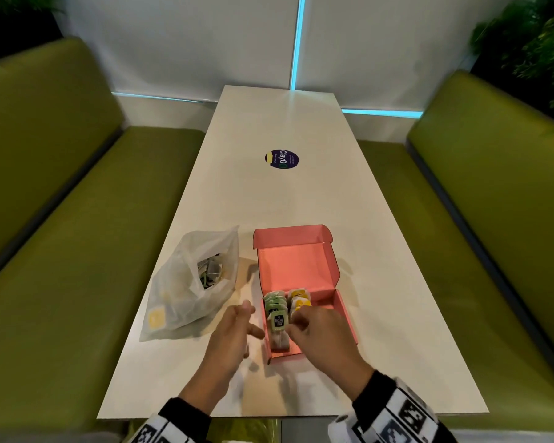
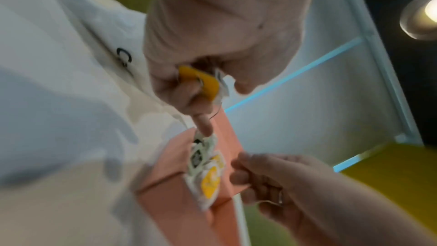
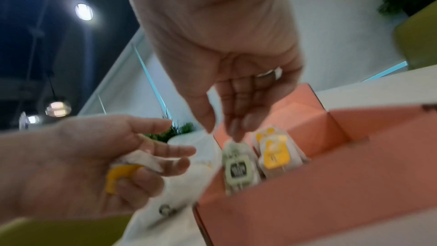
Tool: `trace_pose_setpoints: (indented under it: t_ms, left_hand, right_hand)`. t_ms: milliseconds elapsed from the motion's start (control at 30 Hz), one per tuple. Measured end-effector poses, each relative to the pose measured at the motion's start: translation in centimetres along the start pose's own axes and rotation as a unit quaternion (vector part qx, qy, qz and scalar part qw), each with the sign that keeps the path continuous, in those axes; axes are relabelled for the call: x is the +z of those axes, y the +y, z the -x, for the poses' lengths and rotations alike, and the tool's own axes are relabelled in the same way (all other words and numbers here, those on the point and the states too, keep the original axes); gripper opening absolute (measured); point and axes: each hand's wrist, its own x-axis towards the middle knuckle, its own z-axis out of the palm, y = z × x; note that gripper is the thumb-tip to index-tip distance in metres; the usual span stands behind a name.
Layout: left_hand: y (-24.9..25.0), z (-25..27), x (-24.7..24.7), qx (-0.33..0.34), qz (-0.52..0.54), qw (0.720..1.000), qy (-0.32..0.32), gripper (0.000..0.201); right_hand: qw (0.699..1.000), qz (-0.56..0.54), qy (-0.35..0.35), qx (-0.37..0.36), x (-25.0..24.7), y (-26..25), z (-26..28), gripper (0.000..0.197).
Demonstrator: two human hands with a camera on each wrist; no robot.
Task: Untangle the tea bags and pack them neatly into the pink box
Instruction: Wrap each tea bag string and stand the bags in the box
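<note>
1. Head view: the pink box (image 1: 304, 276) is sitting lower centre on the counter (image 1: 269, 199), lid open, tea bags (image 1: 287, 306) standing in two rows; a plastic bag (image 1: 192, 282) is lying left, holding more.
2. Left wrist view: the left hand (image 2: 201, 74) is curling around a yellow-tagged tea bag (image 2: 201, 83), seemingly waiting to pack it.
3. Right wrist view: the right hand (image 3: 227, 81), fingers straight, is pressing the green row upright.
</note>
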Motion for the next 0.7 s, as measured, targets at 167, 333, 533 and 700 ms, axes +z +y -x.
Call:
trace_pose_setpoints:
  t_ms: [167,333,533,700]
  left_hand:
    - [1.9,-0.2,0.6,-0.064,0.271,0.957,-0.084,0.05]
    - [3.2,0.2,1.3,-0.057,0.32,0.937,-0.128,0.04]
    - [2.6,0.5,1.0,0.019,0.25,0.95,-0.188,0.037]
    - [2.4,0.5,1.4,0.06,0.212,0.963,-0.152,0.034]
  right_hand:
    - [0.968,-0.203,-0.073,-0.131,-1.8,-1.0,0.4,0.041]
    - [0.97,-0.202,-0.008,-0.136,-1.1,-0.7,0.0,0.029]
    - [0.962,-0.259,0.031,-0.074,-2.6,-0.3,-0.2,0.004]
    - [0.928,-0.372,-0.014,0.0,-3.3,0.1,-0.3,0.003]
